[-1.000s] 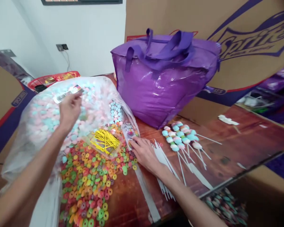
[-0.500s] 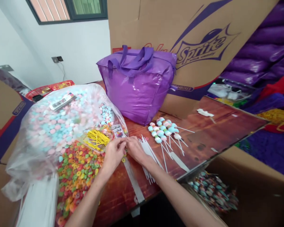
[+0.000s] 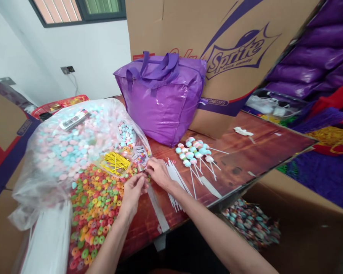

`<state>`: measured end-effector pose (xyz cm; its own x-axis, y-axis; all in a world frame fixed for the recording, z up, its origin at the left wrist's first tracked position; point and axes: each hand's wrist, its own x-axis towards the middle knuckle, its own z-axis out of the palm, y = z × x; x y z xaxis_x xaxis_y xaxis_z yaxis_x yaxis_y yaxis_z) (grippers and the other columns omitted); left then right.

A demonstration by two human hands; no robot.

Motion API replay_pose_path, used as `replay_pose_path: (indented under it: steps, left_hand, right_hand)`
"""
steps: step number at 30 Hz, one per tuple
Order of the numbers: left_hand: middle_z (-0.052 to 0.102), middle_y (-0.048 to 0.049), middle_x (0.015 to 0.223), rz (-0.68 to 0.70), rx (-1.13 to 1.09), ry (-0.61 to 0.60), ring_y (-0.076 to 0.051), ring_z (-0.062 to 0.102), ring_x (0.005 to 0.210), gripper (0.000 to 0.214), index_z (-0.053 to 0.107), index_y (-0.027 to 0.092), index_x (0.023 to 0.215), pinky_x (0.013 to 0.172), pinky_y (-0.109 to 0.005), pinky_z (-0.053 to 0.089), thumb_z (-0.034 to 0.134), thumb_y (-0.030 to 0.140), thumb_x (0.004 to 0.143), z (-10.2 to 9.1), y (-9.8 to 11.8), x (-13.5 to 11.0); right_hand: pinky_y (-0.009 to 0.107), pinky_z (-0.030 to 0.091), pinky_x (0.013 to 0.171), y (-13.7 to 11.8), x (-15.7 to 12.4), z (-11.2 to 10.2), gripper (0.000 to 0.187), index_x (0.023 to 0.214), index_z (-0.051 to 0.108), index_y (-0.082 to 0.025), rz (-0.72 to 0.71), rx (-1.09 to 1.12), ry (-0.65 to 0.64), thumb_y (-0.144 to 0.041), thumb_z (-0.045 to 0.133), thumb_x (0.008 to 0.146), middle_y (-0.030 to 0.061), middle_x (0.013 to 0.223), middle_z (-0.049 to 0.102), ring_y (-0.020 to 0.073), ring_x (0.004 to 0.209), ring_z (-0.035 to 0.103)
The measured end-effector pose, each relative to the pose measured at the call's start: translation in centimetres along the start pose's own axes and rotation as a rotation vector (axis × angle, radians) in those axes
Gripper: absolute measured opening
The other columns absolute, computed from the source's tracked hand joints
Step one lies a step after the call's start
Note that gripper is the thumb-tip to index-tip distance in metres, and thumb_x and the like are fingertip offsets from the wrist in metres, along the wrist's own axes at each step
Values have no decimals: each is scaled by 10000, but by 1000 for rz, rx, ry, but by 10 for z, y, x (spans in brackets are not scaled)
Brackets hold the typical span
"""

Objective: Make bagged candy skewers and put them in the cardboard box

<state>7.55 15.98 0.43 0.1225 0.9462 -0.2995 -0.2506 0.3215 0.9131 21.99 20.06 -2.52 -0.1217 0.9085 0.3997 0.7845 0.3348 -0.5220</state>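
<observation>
My left hand [image 3: 133, 190] and my right hand [image 3: 159, 172] meet at the edge of a heap of colourful ring candies [image 3: 98, 205] on a brown table [image 3: 246, 152]. Both hands have fingers curled in a pinch around something small that I cannot make out. A clear packet of yellow twist ties [image 3: 116, 163] lies just left of the hands. White sticks [image 3: 175, 177] lie right of my right hand. Beyond them lie several pastel candy skewers [image 3: 193, 150].
A large clear bag of pastel candies [image 3: 71, 140] fills the left of the table. A purple zip bag [image 3: 162, 99] stands behind, in front of a big Sprite carton [image 3: 231, 45]. A bag of candies [image 3: 251, 222] sits below the table's right edge.
My left hand came down from the top of the pastel candy bag to join my right hand at the ring candies. The camera tilted up and shifted right.
</observation>
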Motion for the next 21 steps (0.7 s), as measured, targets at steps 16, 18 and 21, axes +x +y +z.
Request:
replay_pose_path:
  steps: [16, 18, 21]
  left_hand:
    - [750, -43, 832, -189, -424, 41, -138, 673, 754, 292, 756, 160, 786, 676, -235, 521, 914, 221, 548, 23, -8, -18]
    - [747, -32, 840, -155, -409, 38, -127, 666, 772, 289, 760, 166, 782, 704, -225, 516, 915, 233, 547, 29, -11, -24]
    - [727, -9, 793, -41, -362, 34, -106, 642, 761, 284, 754, 162, 743, 756, -211, 504, 919, 276, 542, 38, -16, -32]
  right_hand:
    - [364, 496, 899, -42, -97, -44, 325, 1142, 635, -232, 373, 642, 355, -284, 709, 830, 86, 1136, 651, 220, 1002, 629]
    - [324, 511, 811, -44, -100, -41, 361, 1130, 640, -209, 534, 864, 350, -299, 732, 792, 62, 1029, 683, 194, 875, 638]
    - [266, 461, 680, -49, -98, -40, 169, 848, 684, -177, 630, 1034, 348, -332, 720, 790, 1, 755, 653, 148, 693, 566]
